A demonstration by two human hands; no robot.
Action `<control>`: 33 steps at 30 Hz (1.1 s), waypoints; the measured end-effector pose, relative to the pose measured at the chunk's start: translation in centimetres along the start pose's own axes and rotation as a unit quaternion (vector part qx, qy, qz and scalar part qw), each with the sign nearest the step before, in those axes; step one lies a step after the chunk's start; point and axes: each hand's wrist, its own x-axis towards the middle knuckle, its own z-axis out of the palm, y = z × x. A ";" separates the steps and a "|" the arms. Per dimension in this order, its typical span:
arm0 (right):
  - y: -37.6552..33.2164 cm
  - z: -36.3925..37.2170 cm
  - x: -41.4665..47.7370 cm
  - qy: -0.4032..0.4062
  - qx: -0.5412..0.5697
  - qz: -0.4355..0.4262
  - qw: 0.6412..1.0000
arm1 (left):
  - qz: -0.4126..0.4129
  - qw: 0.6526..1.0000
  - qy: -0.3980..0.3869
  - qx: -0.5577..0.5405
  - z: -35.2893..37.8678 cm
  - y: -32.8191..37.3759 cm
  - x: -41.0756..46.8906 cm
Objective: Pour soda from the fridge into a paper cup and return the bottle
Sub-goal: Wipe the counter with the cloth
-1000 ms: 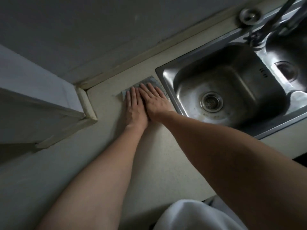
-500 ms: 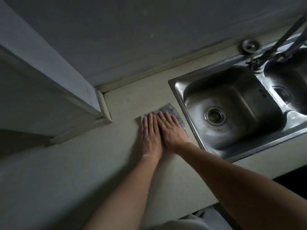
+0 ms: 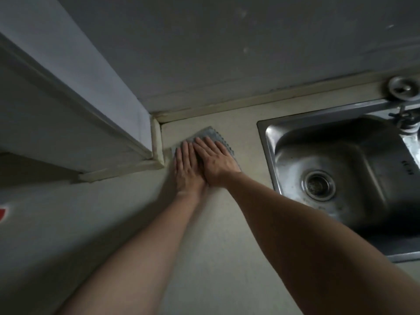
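Observation:
A grey cloth (image 3: 210, 134) lies flat on the pale countertop (image 3: 204, 235), close to the back corner. My left hand (image 3: 187, 169) and my right hand (image 3: 216, 161) press down on it side by side, fingers straight, the right partly over the left. No soda bottle, paper cup or fridge is in view.
A steel sink (image 3: 341, 169) with a round drain (image 3: 318, 185) sits to the right of the cloth, with a tap base (image 3: 402, 87) behind it. A boxed wall section (image 3: 91, 123) juts out at the left. A red mark (image 3: 2, 213) shows at the far left edge.
Both hands have slid the cloth to the left, away from the sink rim and up to the wall corner. The camera has shifted, so the sink now sits further right.

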 end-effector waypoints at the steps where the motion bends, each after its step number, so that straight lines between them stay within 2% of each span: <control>1: 0.9 -0.5 0.4 0.004 0.005 0.019 1.000 | 0.020 1.000 -0.003 0.022 -0.5 0.6 1.4; 7: 8.2 -3.0 0.0 0.059 -0.001 0.084 0.995 | 0.107 0.988 0.018 0.106 -2.9 7.9 6.0; 11: 11.1 -3.6 -2.1 0.066 -0.025 0.095 0.993 | 0.108 0.989 0.021 0.099 -2.9 11.6 5.9; 15: 9.9 -3.1 -3.5 0.043 -0.067 0.100 0.992 | 0.109 0.988 0.023 0.107 -2.4 11.1 3.7; 20: 4.6 -1.2 -5.7 0.014 -0.064 0.070 0.995 | 0.085 0.993 -0.002 0.088 -1.7 6.7 -1.5; 28: -10.1 6.5 -8.8 -0.014 -0.018 0.017 1.000 | 0.031 0.998 -0.018 0.052 1.8 -7.4 -12.7; 33: -15.5 11.1 -15.7 -0.015 -0.022 -0.002 1.000 | 0.013 0.999 -0.007 0.034 3.6 -10.4 -21.7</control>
